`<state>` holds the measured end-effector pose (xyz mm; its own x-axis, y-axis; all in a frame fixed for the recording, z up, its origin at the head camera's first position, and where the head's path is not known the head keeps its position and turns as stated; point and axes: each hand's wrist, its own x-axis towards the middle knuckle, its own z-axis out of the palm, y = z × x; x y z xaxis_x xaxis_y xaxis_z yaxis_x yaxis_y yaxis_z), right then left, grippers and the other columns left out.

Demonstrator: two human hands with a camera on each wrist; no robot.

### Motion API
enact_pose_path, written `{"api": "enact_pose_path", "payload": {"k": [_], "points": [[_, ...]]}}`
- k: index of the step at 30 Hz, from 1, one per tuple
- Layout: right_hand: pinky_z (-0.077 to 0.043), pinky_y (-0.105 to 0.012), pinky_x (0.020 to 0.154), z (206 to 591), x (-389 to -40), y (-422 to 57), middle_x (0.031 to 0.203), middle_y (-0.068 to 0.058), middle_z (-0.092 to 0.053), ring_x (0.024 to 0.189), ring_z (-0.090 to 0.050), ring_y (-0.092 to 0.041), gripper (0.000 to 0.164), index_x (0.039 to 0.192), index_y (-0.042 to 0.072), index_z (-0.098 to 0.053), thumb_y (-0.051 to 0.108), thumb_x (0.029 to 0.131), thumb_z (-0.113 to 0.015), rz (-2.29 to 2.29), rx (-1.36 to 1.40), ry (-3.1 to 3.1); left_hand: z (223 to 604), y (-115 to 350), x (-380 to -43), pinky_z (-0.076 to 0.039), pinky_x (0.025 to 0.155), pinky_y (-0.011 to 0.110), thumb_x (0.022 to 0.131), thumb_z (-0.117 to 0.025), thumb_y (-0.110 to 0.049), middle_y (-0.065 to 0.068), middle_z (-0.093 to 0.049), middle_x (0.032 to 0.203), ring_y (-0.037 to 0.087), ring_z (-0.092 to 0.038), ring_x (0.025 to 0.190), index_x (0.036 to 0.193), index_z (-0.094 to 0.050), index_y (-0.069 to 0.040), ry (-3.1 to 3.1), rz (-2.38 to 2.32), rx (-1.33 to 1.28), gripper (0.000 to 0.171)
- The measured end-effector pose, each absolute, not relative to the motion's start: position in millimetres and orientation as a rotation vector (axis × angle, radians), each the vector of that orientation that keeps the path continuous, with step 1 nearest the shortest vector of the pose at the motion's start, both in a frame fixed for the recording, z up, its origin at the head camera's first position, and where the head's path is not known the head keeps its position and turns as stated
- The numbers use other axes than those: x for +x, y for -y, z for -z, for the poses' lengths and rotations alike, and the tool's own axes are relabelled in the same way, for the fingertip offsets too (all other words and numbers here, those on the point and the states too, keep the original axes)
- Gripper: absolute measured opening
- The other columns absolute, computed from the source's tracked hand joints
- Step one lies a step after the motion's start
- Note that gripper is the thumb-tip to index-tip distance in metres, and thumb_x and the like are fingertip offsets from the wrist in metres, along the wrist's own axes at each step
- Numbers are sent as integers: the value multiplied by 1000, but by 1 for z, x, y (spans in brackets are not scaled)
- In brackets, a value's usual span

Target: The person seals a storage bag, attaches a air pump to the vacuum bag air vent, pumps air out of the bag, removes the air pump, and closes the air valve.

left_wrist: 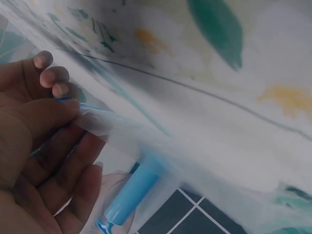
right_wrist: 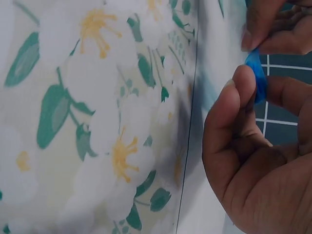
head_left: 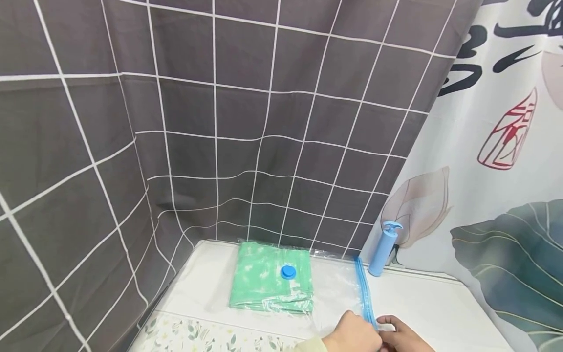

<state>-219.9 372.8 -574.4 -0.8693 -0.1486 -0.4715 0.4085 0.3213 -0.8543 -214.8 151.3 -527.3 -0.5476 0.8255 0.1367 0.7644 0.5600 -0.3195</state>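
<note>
Here, the black characters [head_left: 465, 80] at the upper right of the head view and the red seal [head_left: 508, 132] below them cannot be read with certainty. The clear bag [head_left: 336, 283], holding green cloth [head_left: 257, 276], lies at lower centre, its long axis left to right, its blue zip [head_left: 364, 288] end facing right. The left hand [head_left: 355, 333] and right hand [head_left: 402, 337] both pinch the zip's lower end. A blue pump [head_left: 382, 253] stands near its upper end.
</note>
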Motion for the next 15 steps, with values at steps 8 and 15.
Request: {"api": "enact_pose_path", "payload": {"k": [8, 15], "points": [[-61, -29, 77, 537, -204, -345, 90, -4, -71, 78, -69, -13, 47, 144, -15, -39, 13, 112, -57, 1556, 194, -2216, 527, -150, -217, -37, 58, 16, 107, -65, -64, -26, -72, 69, -7, -53, 57, 76, -75, -43, 2521, -309, -1340, 39], [-60, -29, 70, 541, -208, -338, 84, -6, -70, 71, -66, -14, 30, 129, -8, -45, 12, 112, -61, 1530, 307, -2355, 522, -150, -217, -41, 70, 17, 104, -75, -56, -28, -77, 77, -8, -59, 65, 89, -81, -48, 2519, -322, -1377, 18]]}}
